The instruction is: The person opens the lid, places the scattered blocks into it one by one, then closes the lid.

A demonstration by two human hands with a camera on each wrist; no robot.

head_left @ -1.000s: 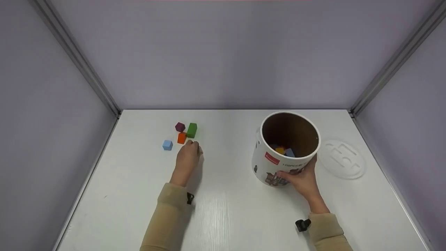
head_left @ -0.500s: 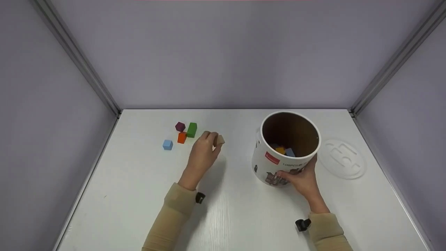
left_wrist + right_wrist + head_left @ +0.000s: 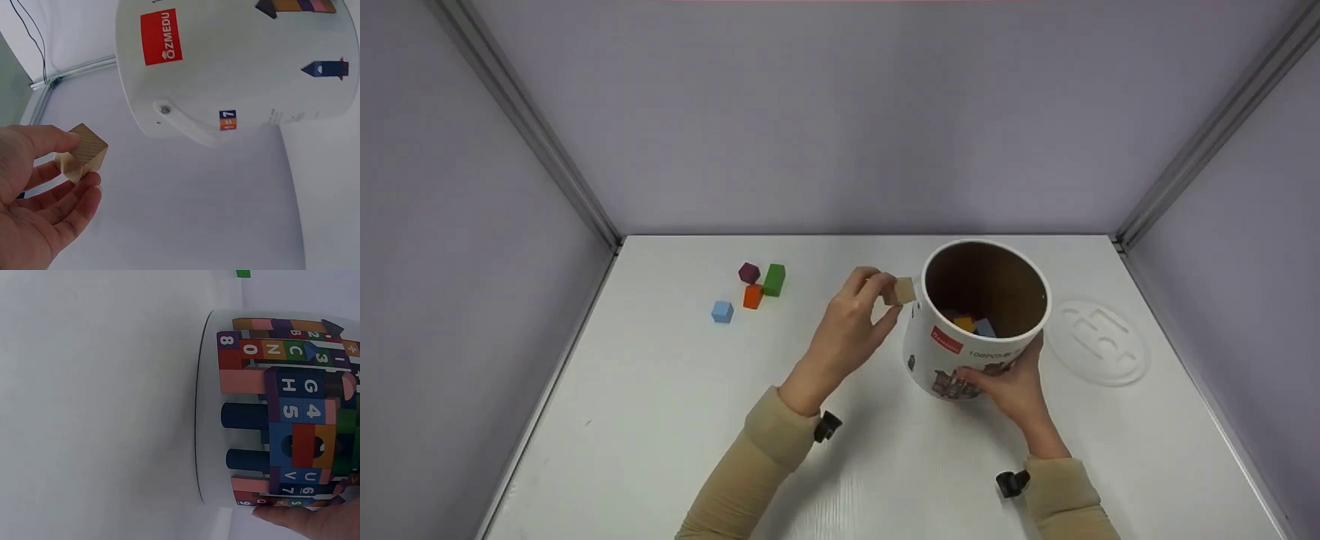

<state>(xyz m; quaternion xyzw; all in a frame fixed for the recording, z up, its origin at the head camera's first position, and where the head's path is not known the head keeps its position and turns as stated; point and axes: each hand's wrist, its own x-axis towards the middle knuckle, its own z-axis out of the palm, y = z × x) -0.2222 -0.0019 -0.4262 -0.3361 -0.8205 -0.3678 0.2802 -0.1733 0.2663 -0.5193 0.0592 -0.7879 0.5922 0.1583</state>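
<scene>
A plain wooden block (image 3: 85, 147) is pinched between the thumb and fingertips of my left hand (image 3: 851, 319). It is held up at the left rim of a round white bucket (image 3: 926, 360) printed with pictures of blocks. My right hand (image 3: 1012, 386) grips the bucket's lower right side, thumb across the printed front. Inside the bucket lie a yellow block (image 3: 964, 323) and a light blue block (image 3: 983, 328). On the table's left part are a purple block (image 3: 748, 273), a green block (image 3: 775, 280), an orange block (image 3: 752, 297) and a light blue cube (image 3: 722, 312).
A clear round lid (image 3: 1099, 343) lies flat right of the bucket. The white table (image 3: 660, 420) is bounded by grey panels at the back and both sides. In the left wrist view, the bucket's white handle (image 3: 191, 126) hangs from its side.
My left hand has lifted the wooden block from beside the orange and green blocks and carried it right to the bucket's rim. My right hand stays on the bucket.
</scene>
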